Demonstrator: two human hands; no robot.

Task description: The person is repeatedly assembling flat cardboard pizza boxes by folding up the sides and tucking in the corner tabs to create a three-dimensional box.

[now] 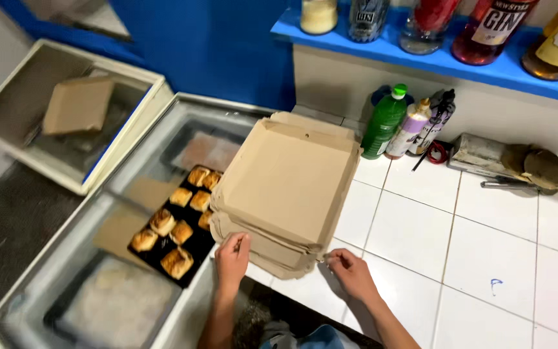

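Note:
A stack of flat brown cardboard boxes (pixel 285 187) lies on the white tiled counter (pixel 485 258), overhanging its left edge. My left hand (pixel 232 257) pinches the near left corner of the stack. My right hand (pixel 351 271) rests fingers closed against the near right corner, touching the lower boxes. Left of the stack, a black tray (pixel 192 249) of several golden baked pastries (pixel 177 262) sits on top of the glass lid of a chest freezer (pixel 72 258).
A green bottle (pixel 384 123), a white-lilac bottle (pixel 409 129) and a dark spray bottle (pixel 439 119) stand against the back wall. A metal tool with a round blade (pixel 518 169) lies right. Bottles line the blue shelf (pixel 434 58). A second freezer lid (pixel 66 123) stands open at left.

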